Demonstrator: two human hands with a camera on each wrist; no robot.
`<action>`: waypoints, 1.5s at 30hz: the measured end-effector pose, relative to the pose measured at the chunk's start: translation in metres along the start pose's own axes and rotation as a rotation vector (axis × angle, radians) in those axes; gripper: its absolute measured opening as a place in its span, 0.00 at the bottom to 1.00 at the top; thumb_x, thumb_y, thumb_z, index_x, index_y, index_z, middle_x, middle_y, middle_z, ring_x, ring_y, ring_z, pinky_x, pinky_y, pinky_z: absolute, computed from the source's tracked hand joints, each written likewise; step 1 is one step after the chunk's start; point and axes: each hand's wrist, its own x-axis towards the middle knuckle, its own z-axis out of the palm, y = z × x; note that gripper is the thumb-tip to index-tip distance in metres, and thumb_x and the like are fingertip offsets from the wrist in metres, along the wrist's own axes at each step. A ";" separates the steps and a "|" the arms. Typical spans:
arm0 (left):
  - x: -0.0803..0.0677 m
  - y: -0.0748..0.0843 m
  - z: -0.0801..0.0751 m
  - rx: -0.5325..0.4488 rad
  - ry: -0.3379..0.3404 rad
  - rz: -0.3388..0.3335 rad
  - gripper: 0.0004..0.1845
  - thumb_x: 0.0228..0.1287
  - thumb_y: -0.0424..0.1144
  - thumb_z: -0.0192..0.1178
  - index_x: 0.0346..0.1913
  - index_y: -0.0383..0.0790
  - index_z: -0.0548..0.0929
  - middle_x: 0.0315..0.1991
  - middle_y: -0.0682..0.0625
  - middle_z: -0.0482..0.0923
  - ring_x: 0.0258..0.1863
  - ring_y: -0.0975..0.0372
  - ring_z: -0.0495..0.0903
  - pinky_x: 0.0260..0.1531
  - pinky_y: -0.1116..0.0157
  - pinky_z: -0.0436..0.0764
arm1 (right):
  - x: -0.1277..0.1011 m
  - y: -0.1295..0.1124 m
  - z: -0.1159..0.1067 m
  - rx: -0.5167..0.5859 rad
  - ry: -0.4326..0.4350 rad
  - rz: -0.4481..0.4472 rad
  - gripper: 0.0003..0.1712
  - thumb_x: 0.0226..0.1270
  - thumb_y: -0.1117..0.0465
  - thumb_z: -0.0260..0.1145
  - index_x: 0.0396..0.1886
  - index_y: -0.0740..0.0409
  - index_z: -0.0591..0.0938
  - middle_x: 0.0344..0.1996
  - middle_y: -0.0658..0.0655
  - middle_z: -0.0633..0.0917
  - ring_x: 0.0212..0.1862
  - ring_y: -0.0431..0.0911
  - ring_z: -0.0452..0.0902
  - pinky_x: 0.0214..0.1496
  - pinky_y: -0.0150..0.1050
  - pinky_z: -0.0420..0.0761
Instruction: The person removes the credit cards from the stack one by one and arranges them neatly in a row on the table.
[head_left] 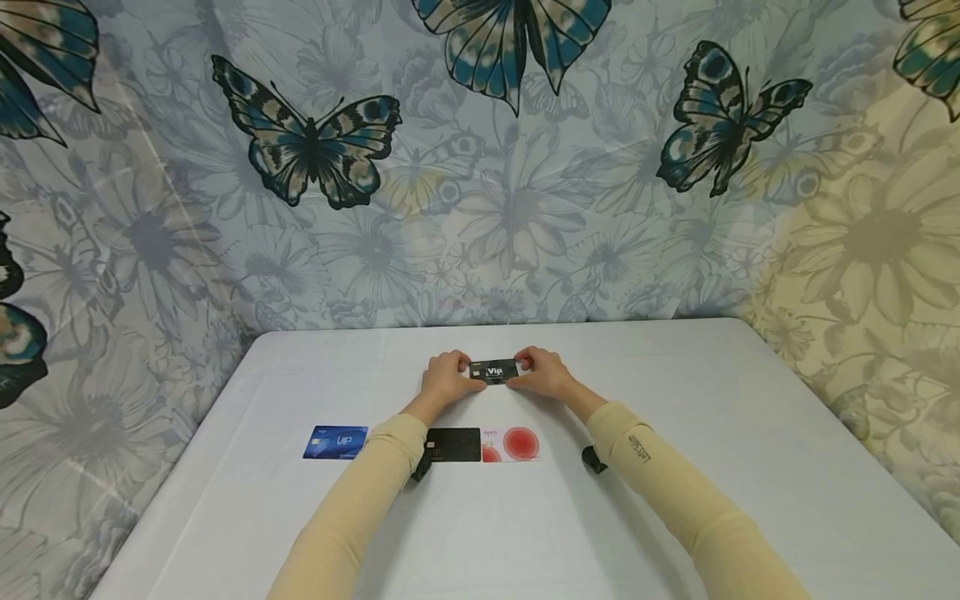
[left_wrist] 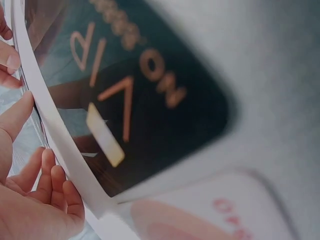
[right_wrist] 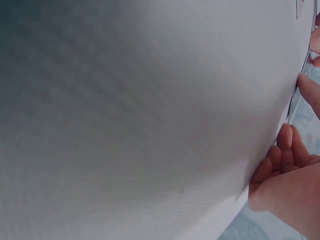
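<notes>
From the head cam I see both hands at the far-middle of the white table [head_left: 675,467], pinching one black VIP card [head_left: 493,372] btwn them: left hand [head_left: 444,379] curled on its left end, right hand [head_left: 542,374] curled on its right end, card held face-up just above the cloth. Nearer to me lies a row of 3 cards, well apart from the held one: blue card [head_left: 335,442] at left, black card [head_left: 453,444] in the middle w/ its left edge under the left sleeve, white-and-red card [head_left: 511,444] touching it on the right. Left wrist cam shows that middle black card and the white-and-red one close up but blurred; right wrist cam gives me only cloth and fingertips.
</notes>
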 end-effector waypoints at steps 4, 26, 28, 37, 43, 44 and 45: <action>-0.001 0.001 0.002 -0.005 0.007 -0.001 0.27 0.55 0.48 0.73 0.54 0.39 0.79 0.42 0.49 0.77 0.47 0.53 0.72 0.51 0.53 0.70 | -0.001 0.000 0.001 0.024 0.004 0.017 0.30 0.57 0.57 0.75 0.56 0.64 0.76 0.38 0.56 0.77 0.42 0.49 0.69 0.49 0.45 0.70; -0.003 0.000 0.003 -0.060 0.070 0.058 0.28 0.52 0.42 0.75 0.53 0.40 0.73 0.27 0.52 0.75 0.28 0.58 0.74 0.39 0.56 0.73 | -0.003 0.000 0.005 0.103 0.035 -0.074 0.32 0.56 0.64 0.74 0.58 0.64 0.71 0.39 0.59 0.81 0.35 0.48 0.70 0.41 0.40 0.69; -0.004 0.001 0.002 -0.062 0.069 0.057 0.28 0.52 0.41 0.75 0.53 0.40 0.73 0.27 0.52 0.75 0.28 0.58 0.74 0.39 0.57 0.73 | -0.004 0.000 0.005 0.098 0.037 -0.085 0.32 0.56 0.64 0.74 0.59 0.65 0.71 0.38 0.59 0.81 0.34 0.48 0.70 0.41 0.40 0.69; -0.004 0.000 0.002 -0.059 0.058 0.044 0.28 0.52 0.42 0.75 0.53 0.39 0.75 0.29 0.52 0.75 0.30 0.58 0.73 0.39 0.58 0.73 | -0.007 -0.001 0.006 0.072 0.051 -0.113 0.31 0.56 0.64 0.74 0.58 0.65 0.73 0.38 0.59 0.82 0.33 0.48 0.70 0.40 0.41 0.70; -0.003 0.002 0.002 -0.006 0.073 0.068 0.28 0.52 0.43 0.75 0.53 0.39 0.75 0.31 0.52 0.75 0.35 0.56 0.73 0.42 0.56 0.73 | -0.007 -0.001 0.005 0.026 0.074 -0.081 0.30 0.56 0.61 0.75 0.58 0.61 0.75 0.40 0.58 0.82 0.44 0.53 0.73 0.48 0.49 0.71; -0.003 0.002 0.002 0.002 0.076 0.070 0.27 0.52 0.43 0.75 0.53 0.39 0.75 0.32 0.52 0.75 0.36 0.56 0.73 0.43 0.55 0.73 | -0.007 -0.001 0.005 0.020 0.078 -0.079 0.30 0.56 0.61 0.75 0.58 0.61 0.75 0.40 0.59 0.83 0.46 0.54 0.72 0.49 0.50 0.71; -0.003 0.002 0.002 0.008 0.079 0.072 0.27 0.52 0.43 0.75 0.53 0.39 0.75 0.32 0.52 0.75 0.36 0.56 0.73 0.43 0.55 0.73 | -0.006 -0.002 0.005 0.016 0.080 -0.078 0.30 0.56 0.60 0.75 0.58 0.61 0.75 0.41 0.59 0.82 0.47 0.55 0.72 0.50 0.51 0.71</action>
